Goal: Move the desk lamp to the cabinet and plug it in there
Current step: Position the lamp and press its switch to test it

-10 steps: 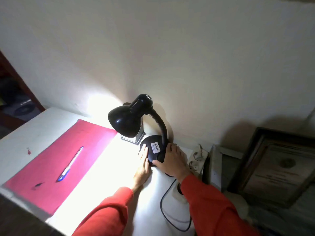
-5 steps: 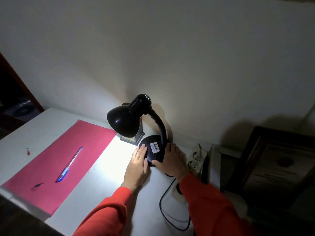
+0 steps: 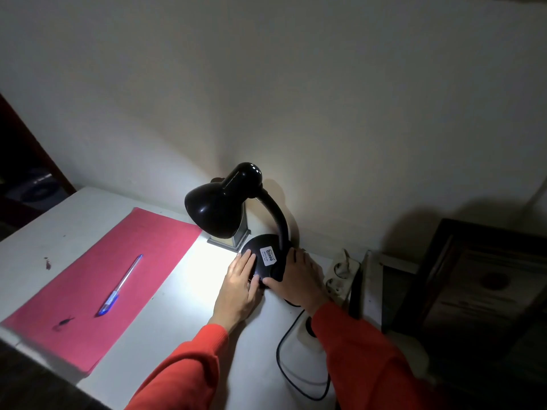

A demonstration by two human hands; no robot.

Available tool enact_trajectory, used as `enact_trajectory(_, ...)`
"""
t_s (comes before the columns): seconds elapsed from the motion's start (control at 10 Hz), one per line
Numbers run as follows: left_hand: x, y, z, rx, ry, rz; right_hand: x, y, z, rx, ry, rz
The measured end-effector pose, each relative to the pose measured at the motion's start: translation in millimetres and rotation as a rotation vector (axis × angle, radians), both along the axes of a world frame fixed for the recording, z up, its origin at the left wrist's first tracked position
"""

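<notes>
desk lamp (image 3: pixel 236 214) lit, frame centre, on desk (image 3: pixel 177 321) | your left hand (image 3: pixel 241 287) flat on base's left | right hand (image 3: pixel 299 279) cupping base's right

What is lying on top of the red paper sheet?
On the red paper sheet lie a blue-capped pen and, nearer its front edge, a small dark speck too small to identify. Whatever is under the sheet is covered.

Desk lamp (image 3: pixel 236 214): on the surface (image 3: pixel 177 329), against the wall.
Folder (image 3: pixel 97 279): left of lamp.
Pen (image 3: pixel 120 287): on folder.
Power strip (image 3: pixel 340 273): right of lamp base.
Cord (image 3: pixel 284 365): before the base.
</notes>
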State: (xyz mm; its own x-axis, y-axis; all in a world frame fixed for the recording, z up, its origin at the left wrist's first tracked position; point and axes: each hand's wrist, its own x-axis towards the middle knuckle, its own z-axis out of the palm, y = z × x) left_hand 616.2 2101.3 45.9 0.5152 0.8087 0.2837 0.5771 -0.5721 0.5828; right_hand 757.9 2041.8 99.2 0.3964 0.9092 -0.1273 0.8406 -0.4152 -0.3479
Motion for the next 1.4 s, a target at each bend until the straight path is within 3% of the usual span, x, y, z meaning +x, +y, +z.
enact_trajectory(1.2,2.2,1.3,7.0,0.070,0.029,0.015,-0.1,0.6,-1.4,-0.013,0.002,0.005)
enact_trajectory(1.3,2.6,0.9,4.4,0.172,0.171,-0.036,1.8,0.8,-3.0,-0.028,0.035,0.018)
enact_trajectory(1.4,2.7,0.9,2.4,0.156,0.194,-0.027,3.3,1.0,-5.3,-0.043,0.067,0.030)
